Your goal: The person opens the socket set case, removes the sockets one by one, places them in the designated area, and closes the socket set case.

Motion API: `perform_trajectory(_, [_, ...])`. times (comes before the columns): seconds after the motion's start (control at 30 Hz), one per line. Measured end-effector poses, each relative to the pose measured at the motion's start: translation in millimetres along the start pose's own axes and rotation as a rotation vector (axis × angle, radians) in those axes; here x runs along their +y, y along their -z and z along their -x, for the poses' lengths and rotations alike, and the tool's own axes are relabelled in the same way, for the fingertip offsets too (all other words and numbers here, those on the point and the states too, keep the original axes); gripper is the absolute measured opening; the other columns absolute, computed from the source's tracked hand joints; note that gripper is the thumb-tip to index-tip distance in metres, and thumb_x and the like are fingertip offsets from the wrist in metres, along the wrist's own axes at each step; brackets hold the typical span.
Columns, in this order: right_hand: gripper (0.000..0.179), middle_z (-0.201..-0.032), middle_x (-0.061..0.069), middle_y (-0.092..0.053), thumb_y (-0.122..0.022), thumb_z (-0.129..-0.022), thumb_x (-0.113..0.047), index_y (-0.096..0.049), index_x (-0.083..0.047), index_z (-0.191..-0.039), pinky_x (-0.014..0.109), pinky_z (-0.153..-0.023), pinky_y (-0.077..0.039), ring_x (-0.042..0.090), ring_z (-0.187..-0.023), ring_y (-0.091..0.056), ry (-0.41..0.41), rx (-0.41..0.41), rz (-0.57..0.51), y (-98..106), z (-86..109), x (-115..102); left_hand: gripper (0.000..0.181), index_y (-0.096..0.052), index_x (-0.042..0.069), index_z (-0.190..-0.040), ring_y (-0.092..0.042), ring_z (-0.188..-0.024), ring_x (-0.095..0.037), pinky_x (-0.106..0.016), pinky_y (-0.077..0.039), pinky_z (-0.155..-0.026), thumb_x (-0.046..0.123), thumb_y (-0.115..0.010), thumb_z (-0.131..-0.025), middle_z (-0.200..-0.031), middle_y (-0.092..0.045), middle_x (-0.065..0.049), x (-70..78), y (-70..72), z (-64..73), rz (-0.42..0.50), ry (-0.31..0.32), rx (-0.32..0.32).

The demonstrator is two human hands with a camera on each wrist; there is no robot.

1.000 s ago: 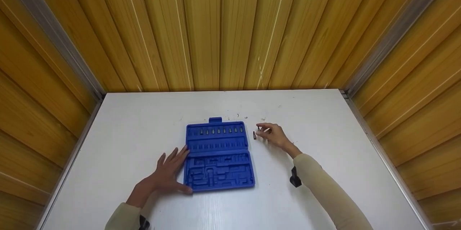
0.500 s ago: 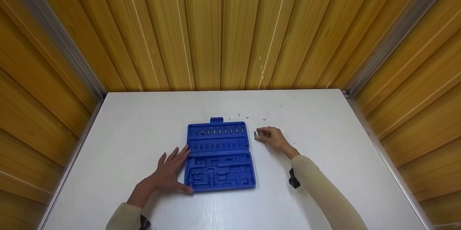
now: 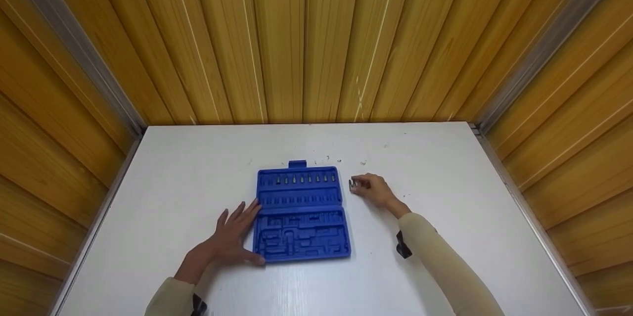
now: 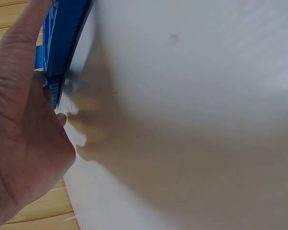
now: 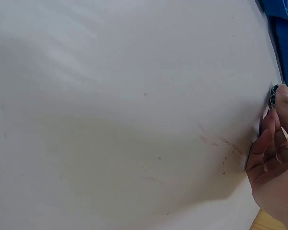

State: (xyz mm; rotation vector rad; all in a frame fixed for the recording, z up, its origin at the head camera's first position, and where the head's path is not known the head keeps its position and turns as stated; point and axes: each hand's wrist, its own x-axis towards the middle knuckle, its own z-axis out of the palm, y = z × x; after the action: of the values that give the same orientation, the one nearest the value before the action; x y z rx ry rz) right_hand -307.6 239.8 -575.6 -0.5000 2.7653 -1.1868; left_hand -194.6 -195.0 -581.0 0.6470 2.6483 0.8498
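Note:
An open blue plastic bit case (image 3: 300,211) lies on the white table, with a row of small metal screwdriver bits (image 3: 302,179) in its upper half. The lower half shows moulded hollows. My left hand (image 3: 230,238) rests along the case's left edge, fingers spread and thumb at the lower left corner. To the right of the case, my right hand (image 3: 377,191) pinches small dark bits (image 5: 273,96) between thumb and fingers, close to the tabletop. Their round ends show in the right wrist view; their tips are hidden.
Small specks and crumbs (image 3: 339,160) lie on the table (image 3: 198,167) beyond the case. A blue latch tab (image 3: 297,163) sticks out from the far edge of the case. Yellow wood-patterned panels (image 3: 277,49) stand at the back and both sides.
My right hand has lowered its bit beside the one on the table, and its fingers have closed in on them. The left hand stays at the case's edge.

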Motion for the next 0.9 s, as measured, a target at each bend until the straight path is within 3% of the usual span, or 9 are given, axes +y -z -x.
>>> perform_trajectory(0.23, [0.038, -0.094, 0.020, -0.068, -0.073, -0.092, -0.004, -0.066, 0.010, -0.126, 0.024, -0.076, -0.048, 0.021, -0.086, -0.061, -0.010, 0.002, -0.008, 0.7, 1.6, -2.1, 0.139, -0.014, 0.012, -0.165, -0.003, -0.158, -0.047, -0.074, 0.005, -0.119, 0.067, -0.088, -0.062, -0.174, -0.007, -0.009, 0.6, 0.8, 1.1, 0.014, -0.006, -0.001])
perform_trajectory(0.53, [0.040, -0.097, 0.026, -0.069, -0.070, -0.095, -0.002, -0.060, 0.017, -0.129, 0.023, -0.078, -0.051, 0.030, -0.089, -0.066, 0.007, -0.040, -0.039, 7.5, 1.6, -5.0, 0.139, -0.015, 0.011, -0.165, -0.003, -0.158, -0.047, -0.074, 0.005, -0.119, 0.067, -0.089, -0.061, -0.174, -0.008, -0.009, 2.5, 3.4, 0.6, 0.010, 0.006, -0.004])
perform_trajectory(0.77, [0.041, -0.098, 0.030, -0.069, -0.066, -0.098, -0.005, -0.057, 0.018, -0.130, 0.018, -0.059, -0.049, 0.037, -0.076, -0.068, -0.006, -0.112, -0.090, 17.8, 1.7, -8.6, 0.138, -0.015, 0.011, -0.165, -0.003, -0.159, -0.045, -0.072, 0.005, -0.121, 0.068, -0.088, -0.062, -0.174, -0.009, -0.008, 5.6, 4.6, 0.3, -0.011, 0.035, -0.023])
perform_trajectory(0.9, [0.038, -0.100, 0.030, -0.069, -0.064, -0.099, -0.006, -0.059, 0.017, -0.129, 0.017, -0.062, -0.050, 0.045, -0.077, -0.069, 0.001, -0.126, -0.081, 24.3, -0.7, -15.2, 0.138, -0.015, 0.011, -0.165, -0.002, -0.159, -0.045, -0.072, 0.006, -0.121, 0.069, -0.087, -0.062, -0.174, -0.008, -0.008, 7.4, 4.8, 0.7, -0.010, 0.030, -0.030])
